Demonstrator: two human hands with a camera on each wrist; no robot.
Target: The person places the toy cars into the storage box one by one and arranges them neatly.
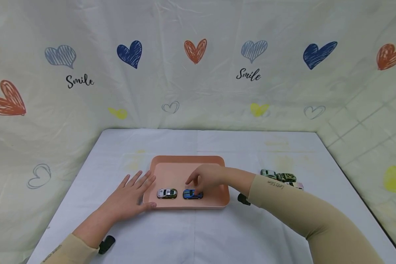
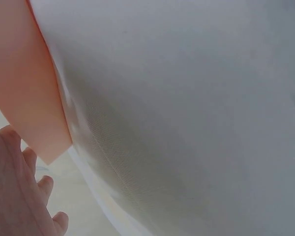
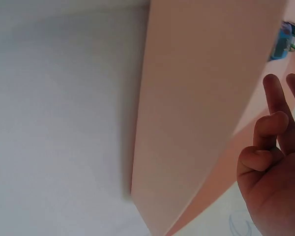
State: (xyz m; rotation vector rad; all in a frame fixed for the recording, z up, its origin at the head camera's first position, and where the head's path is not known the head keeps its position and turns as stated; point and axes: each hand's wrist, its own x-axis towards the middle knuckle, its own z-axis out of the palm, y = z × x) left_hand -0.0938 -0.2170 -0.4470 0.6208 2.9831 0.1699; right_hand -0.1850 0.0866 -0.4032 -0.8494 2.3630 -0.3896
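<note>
A peach-coloured tray (image 1: 188, 159) lies on the white-covered table with two toy cars inside. The silver toy car (image 1: 167, 193) is on the left, and the blue toy car (image 1: 193, 194) sits to its right. My left hand (image 1: 132, 196) rests against the tray's left side, fingers spread and thumb at the front corner. Over the tray, my right hand (image 1: 207, 179) has its thumb at the blue car and its index finger above it. In the right wrist view, two fingers (image 3: 278, 105) stretch out while the other two are bent, with the blue car beyond them.
Several more toy cars (image 1: 286, 177) stand in a group on the table's right side, partly hidden by the right sleeve (image 1: 293, 201). Behind the table hangs a pale cloth (image 1: 217, 95) printed with hearts. The tray's side wall (image 3: 196, 88) rises close by the right wrist.
</note>
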